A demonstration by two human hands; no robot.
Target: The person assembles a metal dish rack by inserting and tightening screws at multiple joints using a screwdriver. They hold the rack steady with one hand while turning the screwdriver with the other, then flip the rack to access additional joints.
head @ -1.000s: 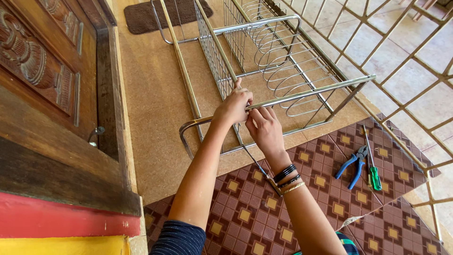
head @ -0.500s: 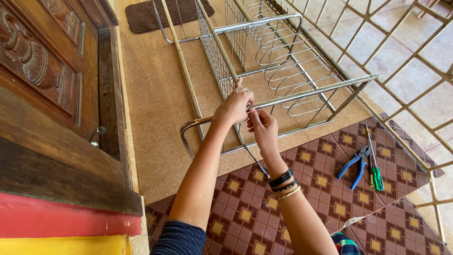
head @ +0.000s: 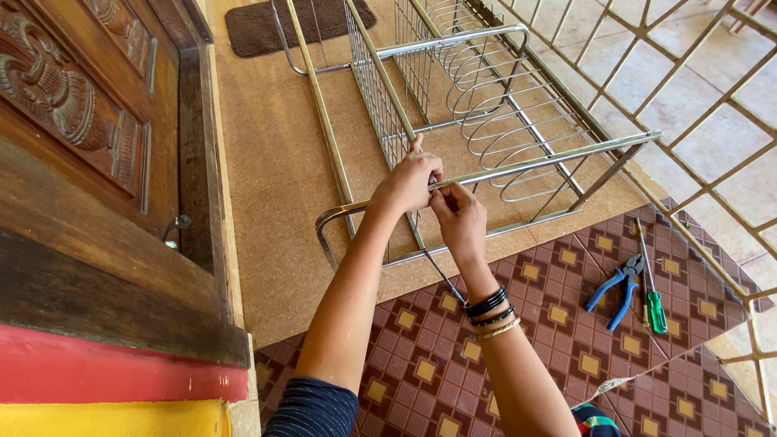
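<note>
A steel wire dish rack [head: 477, 97] lies on the tan floor in front of me. My left hand [head: 410, 183] grips its near horizontal tube [head: 550, 158] from above, index finger raised. Right beside it, my right hand [head: 460, 220] pinches the same tube from below, fingers closed at the spot where the mesh panel [head: 379, 97] meets the tube. A thin dark rod, possibly a tool's shaft [head: 443, 279], runs down under my right wrist; whether the hand holds it is unclear. Black and gold bangles sit on that wrist.
Blue-handled pliers [head: 617, 287] and a green-handled screwdriver [head: 651, 283] lie on the brown patterned mat [head: 550, 324] at right. A carved wooden door [head: 89, 146] stands at left, a dark doormat [head: 275, 24] lies at the top, and a metal grille [head: 712, 146] runs along the right.
My right hand has curled tighter and shifted slightly up against the tube beside my left hand. The view has drifted a little; the rack has not moved.
</note>
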